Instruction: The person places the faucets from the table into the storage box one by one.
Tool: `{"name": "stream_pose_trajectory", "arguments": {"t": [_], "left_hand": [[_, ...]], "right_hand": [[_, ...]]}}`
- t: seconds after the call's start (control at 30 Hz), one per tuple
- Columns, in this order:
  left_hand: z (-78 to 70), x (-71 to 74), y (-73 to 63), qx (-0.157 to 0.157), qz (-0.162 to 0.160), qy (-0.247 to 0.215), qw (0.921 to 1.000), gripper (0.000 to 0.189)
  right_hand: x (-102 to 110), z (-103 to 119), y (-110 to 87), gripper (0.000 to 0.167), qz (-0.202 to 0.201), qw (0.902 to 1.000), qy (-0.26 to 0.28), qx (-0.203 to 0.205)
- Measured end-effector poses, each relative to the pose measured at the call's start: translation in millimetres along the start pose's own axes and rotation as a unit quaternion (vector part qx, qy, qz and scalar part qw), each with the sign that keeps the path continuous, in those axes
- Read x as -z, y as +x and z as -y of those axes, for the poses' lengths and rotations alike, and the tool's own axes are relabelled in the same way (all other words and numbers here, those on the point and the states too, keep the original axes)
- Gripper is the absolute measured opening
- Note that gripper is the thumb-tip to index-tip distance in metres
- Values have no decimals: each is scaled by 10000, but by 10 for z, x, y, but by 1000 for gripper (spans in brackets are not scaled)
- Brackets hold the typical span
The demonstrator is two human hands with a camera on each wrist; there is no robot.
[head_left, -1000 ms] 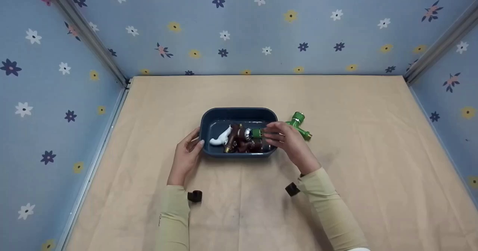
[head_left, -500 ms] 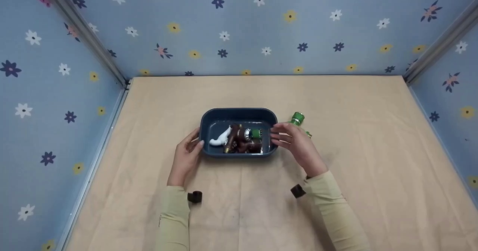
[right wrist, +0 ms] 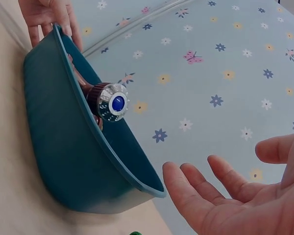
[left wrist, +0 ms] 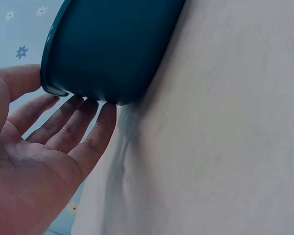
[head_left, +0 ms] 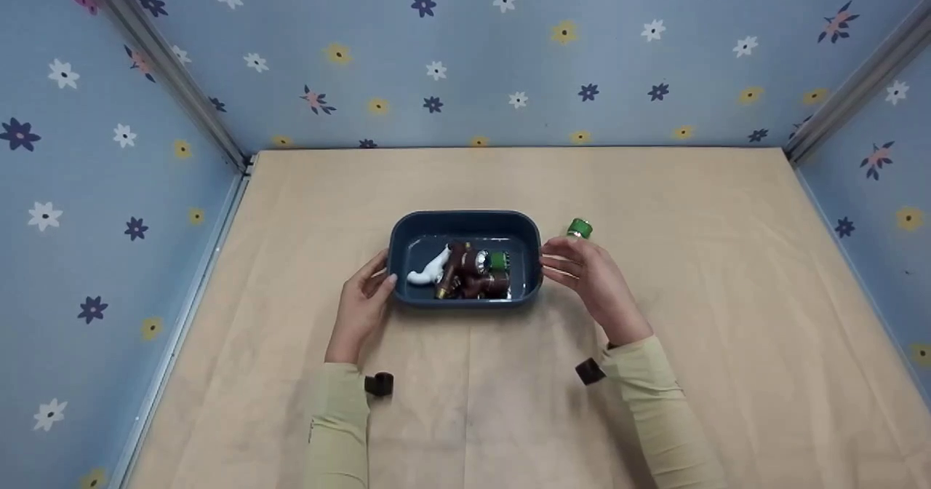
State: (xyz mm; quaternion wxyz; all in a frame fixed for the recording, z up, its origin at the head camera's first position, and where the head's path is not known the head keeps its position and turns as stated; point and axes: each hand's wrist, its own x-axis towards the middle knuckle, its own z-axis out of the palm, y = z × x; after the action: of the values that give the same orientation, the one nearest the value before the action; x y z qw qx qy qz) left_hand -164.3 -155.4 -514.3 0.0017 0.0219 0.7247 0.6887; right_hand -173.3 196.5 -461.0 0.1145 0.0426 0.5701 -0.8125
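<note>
In the head view, a dark blue basin (head_left: 465, 220) stands mid-table. It holds brown tap-like fittings (head_left: 458, 269) with metal parts, a green knob-like part (head_left: 500, 260) and a curved white piece (head_left: 429, 267). My left hand (head_left: 358, 303) holds the basin's left end, thumb at the rim and fingertips on the outer wall, as the left wrist view shows. My right hand (head_left: 600, 285) is just beyond the right end, palm towards it, holding nothing. Its fingers look slightly apart from the rim in the right wrist view. Behind it, a green tap-like fitting (head_left: 580, 227) is mostly hidden.
A beige cloth (head_left: 465, 416) covers the table. Blue flowered panels (head_left: 509, 52) enclose the back and both sides. A chrome knob (right wrist: 112, 102) with a blue centre rises above the basin's rim in the right wrist view.
My right hand has drawn back rightward from over the basin's right end, and now covers most of the green fitting. The left hand and the basin have stayed almost still.
</note>
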Motion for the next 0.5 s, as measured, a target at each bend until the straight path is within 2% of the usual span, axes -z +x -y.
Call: {"name": "stream_pose_trajectory", "arguments": {"t": [0.5], "left_hand": [[-12,0,-7,86,-16,-38,10000,49]], "right_hand": [[169,20,-20,39,-251,9997,62,-12]]}}
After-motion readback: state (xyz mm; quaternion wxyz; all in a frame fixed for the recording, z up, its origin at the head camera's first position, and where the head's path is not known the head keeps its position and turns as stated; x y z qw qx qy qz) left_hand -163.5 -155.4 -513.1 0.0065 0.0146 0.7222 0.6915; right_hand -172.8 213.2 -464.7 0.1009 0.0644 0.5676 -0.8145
